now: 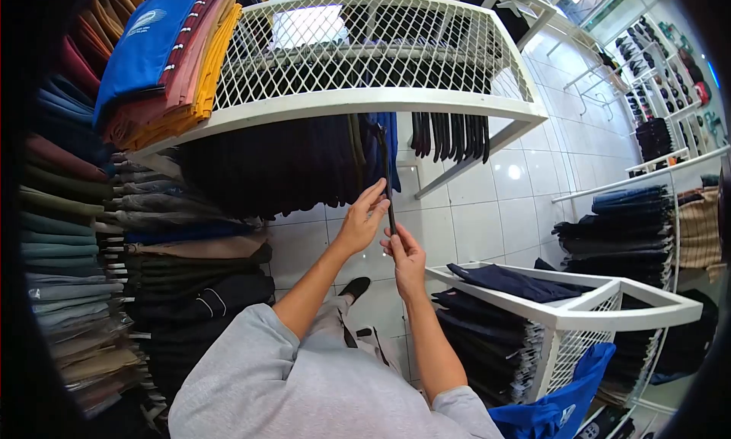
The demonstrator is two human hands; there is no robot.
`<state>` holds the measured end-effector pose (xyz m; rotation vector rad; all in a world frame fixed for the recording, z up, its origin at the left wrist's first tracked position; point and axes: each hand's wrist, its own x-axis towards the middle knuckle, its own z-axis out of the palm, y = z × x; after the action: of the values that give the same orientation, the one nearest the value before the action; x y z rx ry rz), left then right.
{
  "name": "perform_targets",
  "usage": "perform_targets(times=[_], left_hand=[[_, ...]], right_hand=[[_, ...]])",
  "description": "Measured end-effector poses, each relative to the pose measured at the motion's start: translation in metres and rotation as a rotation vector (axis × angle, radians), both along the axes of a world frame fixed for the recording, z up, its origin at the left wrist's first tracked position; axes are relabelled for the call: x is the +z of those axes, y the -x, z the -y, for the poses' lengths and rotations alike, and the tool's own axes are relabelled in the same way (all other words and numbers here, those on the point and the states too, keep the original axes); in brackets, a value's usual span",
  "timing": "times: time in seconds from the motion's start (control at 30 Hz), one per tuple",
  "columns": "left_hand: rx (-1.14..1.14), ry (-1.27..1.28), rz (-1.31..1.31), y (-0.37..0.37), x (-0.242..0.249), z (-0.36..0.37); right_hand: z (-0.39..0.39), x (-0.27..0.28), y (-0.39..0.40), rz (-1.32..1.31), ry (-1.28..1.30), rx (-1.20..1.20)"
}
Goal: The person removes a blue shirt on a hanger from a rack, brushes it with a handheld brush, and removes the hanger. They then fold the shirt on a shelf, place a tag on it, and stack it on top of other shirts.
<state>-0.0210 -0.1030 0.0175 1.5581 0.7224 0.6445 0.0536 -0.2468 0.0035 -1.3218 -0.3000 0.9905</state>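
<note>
Under the white mesh-topped rack (335,104), a row of dark garments (274,165) hangs close together. At the right end of that row are a blue garment (392,153) and a narrow dark garment (392,203) seen edge-on. My left hand (363,220) is at the left side of this dark garment, with its fingers against the edge. Lower down, my right hand (405,252) pinches the garment's lower edge between thumb and fingers. Further right, separate black garments (451,137) hang under the same rack.
Folded clothes (171,51) lie on the rack's left end. Stacks of folded trousers (68,249) rise at the left. A low white rack (563,313) with a dark folded garment (518,280) stands at the right, beside a blue bag (563,401). Shelves (670,81) line the far right.
</note>
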Motion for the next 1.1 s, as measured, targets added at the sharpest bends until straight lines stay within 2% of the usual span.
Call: perform_targets(times=[0.2,0.27,0.3,0.37,0.47,0.77,0.9,1.0,1.1], left_hand=[[0.129,0.023,0.027,-0.020,-0.026,-0.051],[0.187,-0.151,0.121,-0.033,-0.036,-0.069],[0.197,-0.151,0.120,-0.036,-0.026,-0.073],[0.154,0.181,0.078,-0.040,0.001,-0.080],[0.188,0.114,0.092,-0.052,-0.002,-0.095],[0.211,0.160,0.132,-0.077,-0.027,-0.130],[0.183,0.221,0.131,-0.086,-0.016,-0.125],[0.167,0.192,0.262,-0.105,-0.025,-0.124],[0.200,0.027,-0.049,-0.116,-0.021,-0.120]], right_hand=[[-0.083,-0.007,-0.024,-0.006,-0.026,0.034],[-0.105,-0.006,-0.033,0.010,-0.084,0.035],[-0.112,0.003,-0.036,0.019,-0.084,0.036],[-0.125,0.005,-0.045,0.025,-0.107,0.048],[-0.140,0.011,-0.055,0.037,-0.101,0.055],[-0.166,0.015,-0.070,-0.021,-0.017,0.033],[-0.165,0.011,-0.072,-0.063,-0.035,-0.036],[-0.162,0.008,-0.079,-0.038,-0.052,-0.103],[-0.157,0.009,-0.080,-0.059,-0.080,-0.180]])
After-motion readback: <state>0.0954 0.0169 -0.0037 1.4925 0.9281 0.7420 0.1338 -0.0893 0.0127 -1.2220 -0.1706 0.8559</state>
